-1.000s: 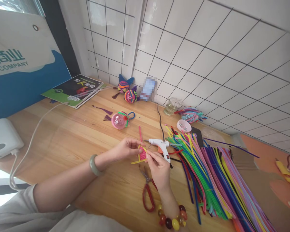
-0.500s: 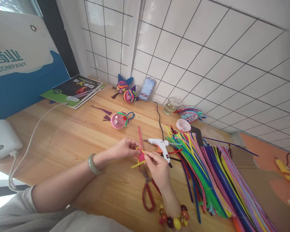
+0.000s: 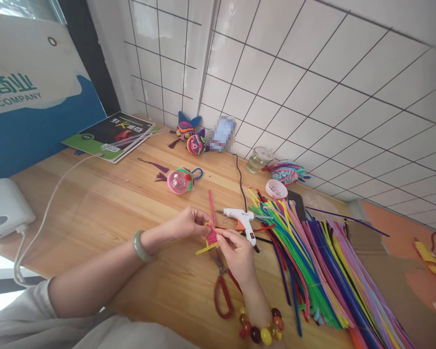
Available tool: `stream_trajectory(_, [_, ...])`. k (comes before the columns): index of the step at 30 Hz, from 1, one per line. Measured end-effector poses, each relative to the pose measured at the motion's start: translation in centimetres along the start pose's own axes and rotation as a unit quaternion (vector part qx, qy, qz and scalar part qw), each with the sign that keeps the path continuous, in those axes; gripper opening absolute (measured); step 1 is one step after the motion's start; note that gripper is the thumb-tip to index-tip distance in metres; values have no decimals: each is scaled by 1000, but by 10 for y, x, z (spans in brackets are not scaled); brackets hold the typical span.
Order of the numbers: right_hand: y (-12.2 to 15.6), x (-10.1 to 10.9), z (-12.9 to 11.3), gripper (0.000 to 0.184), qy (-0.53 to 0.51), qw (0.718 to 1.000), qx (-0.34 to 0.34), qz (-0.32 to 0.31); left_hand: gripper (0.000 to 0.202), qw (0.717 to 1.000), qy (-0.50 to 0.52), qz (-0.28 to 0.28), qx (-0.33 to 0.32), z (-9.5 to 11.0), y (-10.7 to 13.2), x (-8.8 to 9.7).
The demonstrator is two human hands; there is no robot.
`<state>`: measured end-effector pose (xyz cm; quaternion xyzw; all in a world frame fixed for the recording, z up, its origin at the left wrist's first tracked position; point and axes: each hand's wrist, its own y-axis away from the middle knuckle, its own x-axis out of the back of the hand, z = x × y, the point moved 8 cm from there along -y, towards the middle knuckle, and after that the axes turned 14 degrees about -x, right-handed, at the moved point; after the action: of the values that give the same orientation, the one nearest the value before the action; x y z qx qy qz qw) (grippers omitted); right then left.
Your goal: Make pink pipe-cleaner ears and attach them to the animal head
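Both my hands meet over the wooden table (image 3: 105, 213) around a small piece made of pink and yellow pipe cleaners (image 3: 210, 237). My left hand (image 3: 187, 223), with a green bangle on the wrist, pinches its upper left side. My right hand (image 3: 238, 254), with a beaded bracelet, pinches its right side, fingers closed. A yellow end sticks out at the lower left. A white glue gun (image 3: 241, 219) lies just beyond my hands. Red-handled scissors (image 3: 223, 288) lie under my right wrist.
A big fan of coloured pipe cleaners (image 3: 319, 271) covers the table's right. At the back stand a pink ball craft (image 3: 179, 181), two striped craft figures (image 3: 191, 137), a glass jar (image 3: 258, 159) and a pink dish (image 3: 276, 189). A booklet (image 3: 111, 135) and white device (image 3: 2, 208) sit left.
My right fingers have shifted slightly up and left along the pink and yellow piece, which has turned a little. The left hand has barely moved.
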<state>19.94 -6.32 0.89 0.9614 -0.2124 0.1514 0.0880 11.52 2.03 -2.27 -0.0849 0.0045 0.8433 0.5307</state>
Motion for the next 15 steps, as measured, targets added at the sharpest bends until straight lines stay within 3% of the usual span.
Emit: stream_trajectory(15, [0,0,-2,19,32,999,17,-1,20,1000,12,2,-6,-4,-1,1])
